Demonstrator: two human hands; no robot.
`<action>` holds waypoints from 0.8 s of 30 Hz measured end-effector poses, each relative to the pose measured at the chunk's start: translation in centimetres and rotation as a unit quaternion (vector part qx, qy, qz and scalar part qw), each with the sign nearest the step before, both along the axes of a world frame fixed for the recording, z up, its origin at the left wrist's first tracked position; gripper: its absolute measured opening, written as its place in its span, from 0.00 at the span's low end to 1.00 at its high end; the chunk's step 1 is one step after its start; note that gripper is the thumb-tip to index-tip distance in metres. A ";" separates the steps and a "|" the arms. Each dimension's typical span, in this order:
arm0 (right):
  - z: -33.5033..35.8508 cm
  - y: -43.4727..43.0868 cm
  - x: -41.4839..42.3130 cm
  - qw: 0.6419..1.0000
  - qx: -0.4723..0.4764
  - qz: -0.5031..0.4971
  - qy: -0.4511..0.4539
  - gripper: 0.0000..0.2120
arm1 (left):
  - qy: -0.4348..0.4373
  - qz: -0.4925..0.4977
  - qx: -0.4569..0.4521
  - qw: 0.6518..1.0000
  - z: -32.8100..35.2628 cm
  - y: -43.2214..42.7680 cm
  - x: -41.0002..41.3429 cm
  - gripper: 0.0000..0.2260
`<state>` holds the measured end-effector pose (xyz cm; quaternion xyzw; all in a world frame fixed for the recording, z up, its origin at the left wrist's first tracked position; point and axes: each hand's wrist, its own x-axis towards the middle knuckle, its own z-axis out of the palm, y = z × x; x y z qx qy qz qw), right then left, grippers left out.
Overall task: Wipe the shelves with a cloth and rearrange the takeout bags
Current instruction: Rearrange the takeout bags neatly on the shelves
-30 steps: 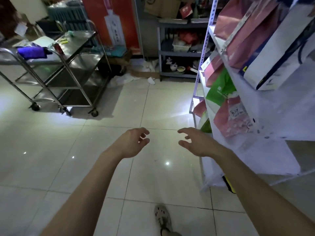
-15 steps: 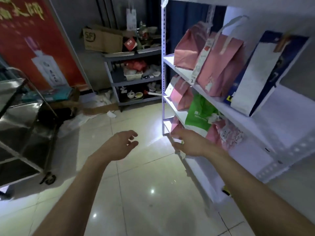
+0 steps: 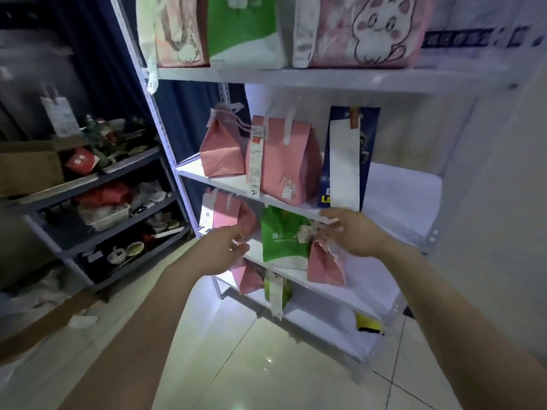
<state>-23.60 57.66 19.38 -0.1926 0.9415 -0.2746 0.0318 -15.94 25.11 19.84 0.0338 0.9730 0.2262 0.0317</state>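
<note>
Head view: faces a white shelf rack (image 3: 296,76) stocked with takeout bags. On the middle shelf, a small pink bag (image 3: 222,152) at left, a larger pink bag (image 3: 293,164) beside it, then a blue and white bag (image 3: 346,161). One shelf down, a green bag (image 3: 281,241) between two other pink ones. Left hand (image 3: 220,251) loosely open, holding nothing, near the lower left pink bag (image 3: 233,213). Right hand (image 3: 352,233) spread wide by the green bag's top; contact too blurred to tell.
</note>
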 end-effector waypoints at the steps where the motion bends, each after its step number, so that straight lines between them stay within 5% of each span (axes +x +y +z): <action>1: 0.1 0.1 -0.7 1.000 -0.014 -0.017 0.003 0.23 | 0.004 -0.017 -0.021 1.000 0.5 0.1 -1.8 0.17; 7: -1.6 0.0 -5.5 0.983 -0.099 -0.151 0.039 0.21 | 0.035 -0.066 -0.031 0.997 1.9 1.1 -11.2 0.16; 10: -3.1 0.4 -7.7 0.940 -0.145 -0.284 0.122 0.19 | 0.089 -0.062 -0.022 0.994 1.1 1.7 -14.6 0.21; 13: -3.9 1.0 -9.6 0.891 -0.179 -0.382 0.165 0.28 | 0.177 -0.087 -0.070 0.978 0.0 3.1 -17.7 0.30; 19: -4.4 1.8 -13.0 0.877 -0.254 -0.406 0.036 0.51 | 0.333 -0.156 -0.120 0.922 2.2 7.5 -23.5 0.48; 24: -6.1 0.2 -14.4 0.880 -0.289 -0.377 0.024 0.45 | 0.316 -0.168 -0.155 0.921 5.5 7.3 -31.1 0.61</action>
